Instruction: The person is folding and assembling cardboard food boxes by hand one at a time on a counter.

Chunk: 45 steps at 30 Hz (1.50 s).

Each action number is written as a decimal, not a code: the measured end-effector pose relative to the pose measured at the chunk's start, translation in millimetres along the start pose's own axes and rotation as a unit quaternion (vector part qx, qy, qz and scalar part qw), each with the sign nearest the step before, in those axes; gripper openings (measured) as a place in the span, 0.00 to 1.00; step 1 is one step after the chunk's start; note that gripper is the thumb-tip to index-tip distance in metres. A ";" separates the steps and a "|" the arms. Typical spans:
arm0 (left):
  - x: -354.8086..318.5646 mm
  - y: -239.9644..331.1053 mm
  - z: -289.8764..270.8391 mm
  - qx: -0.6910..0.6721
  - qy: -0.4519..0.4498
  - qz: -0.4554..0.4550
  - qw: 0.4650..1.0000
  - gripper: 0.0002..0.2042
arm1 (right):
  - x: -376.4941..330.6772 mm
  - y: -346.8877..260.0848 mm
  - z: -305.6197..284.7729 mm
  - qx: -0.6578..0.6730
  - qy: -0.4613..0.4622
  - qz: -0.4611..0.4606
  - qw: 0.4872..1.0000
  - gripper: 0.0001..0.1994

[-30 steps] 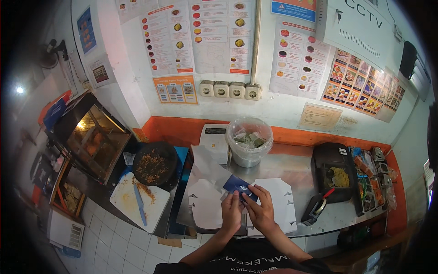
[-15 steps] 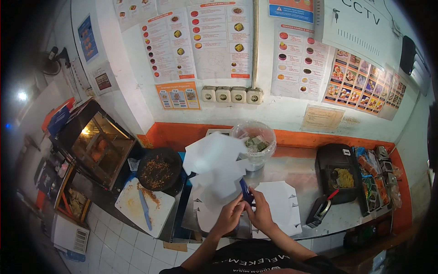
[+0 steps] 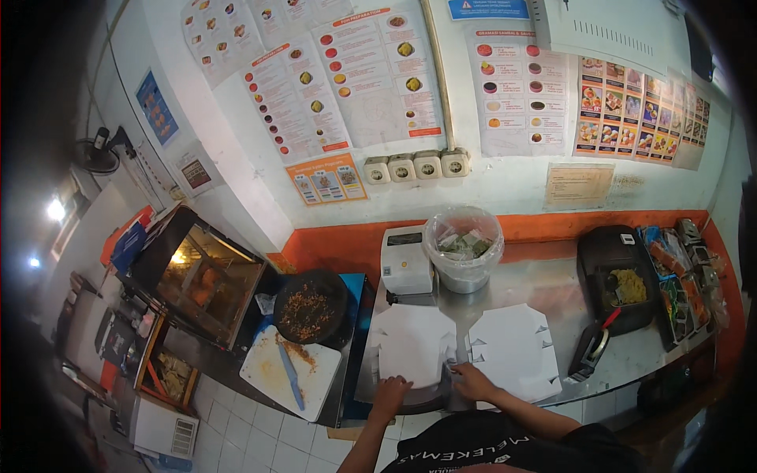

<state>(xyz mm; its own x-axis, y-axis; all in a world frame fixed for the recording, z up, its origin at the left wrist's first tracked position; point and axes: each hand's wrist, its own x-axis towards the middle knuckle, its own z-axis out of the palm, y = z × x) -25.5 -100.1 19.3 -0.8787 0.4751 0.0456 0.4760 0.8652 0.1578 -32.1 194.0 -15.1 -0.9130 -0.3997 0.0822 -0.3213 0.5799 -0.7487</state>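
Observation:
A white cardboard sheet (image 3: 412, 335) with folded, tab-like sides lies on the metal counter in front of me. My left hand (image 3: 390, 394) is at its near left corner, fingers bent over the edge. At its near right side is my right hand (image 3: 471, 382), fingers drawn together by the folded flap; what they hold, if anything, is hidden. Just right of that hand lies a second white cardboard piece (image 3: 514, 355), its side corners folded up.
Behind the cardboard stand a small white machine (image 3: 406, 264) and a plastic-lined tub (image 3: 464, 272) of packets. Leftward are a cutting board (image 3: 262, 370) with a blue knife (image 3: 292, 378), a dark stone mortar (image 3: 337, 317) and a lit display cabinet (image 3: 201, 276). A tape dispenser (image 3: 593, 347) sits right.
The raised white cardboard now lies flat on the counter. My hands have moved apart and down to its near corners. The dark blue object they held together no longer shows. My view has shifted left.

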 end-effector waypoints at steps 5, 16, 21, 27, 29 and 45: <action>-0.9 -2.1 16.2 -0.012 -0.119 -0.001 0.993 0.13 | -48.2 20.0 -28.9 -0.168 -0.090 0.061 0.980 0.32; -23.9 -6.5 6.4 -0.095 -0.167 0.081 0.978 0.23 | -83.7 61.3 -44.7 -0.167 -0.190 0.029 0.967 0.32; -5.4 5.4 5.6 -0.163 -0.276 -0.080 0.944 0.24 | -74.4 81.2 -53.2 -0.130 -0.262 0.044 0.955 0.21; 1.0 46.9 49.2 -0.201 -0.060 0.106 0.972 0.22 | -78.6 70.4 -55.4 -0.155 -0.221 0.004 0.963 0.19; 5.4 45.3 46.5 -0.226 -0.125 0.077 0.963 0.21 | -77.2 63.0 -64.6 -0.158 -0.204 0.010 0.966 0.18; 64.6 116.8 -87.1 -0.319 0.109 0.111 0.935 0.34 | -73.7 -91.7 -171.9 -0.181 0.128 -0.002 0.975 0.06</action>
<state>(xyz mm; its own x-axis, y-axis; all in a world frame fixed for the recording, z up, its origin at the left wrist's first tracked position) -29.7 17.6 126.6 -0.7806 0.5275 0.3354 0.5901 0.4450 0.6736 21.4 292.3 160.6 -0.9294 -0.2396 0.2808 -0.3510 0.8093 -0.4711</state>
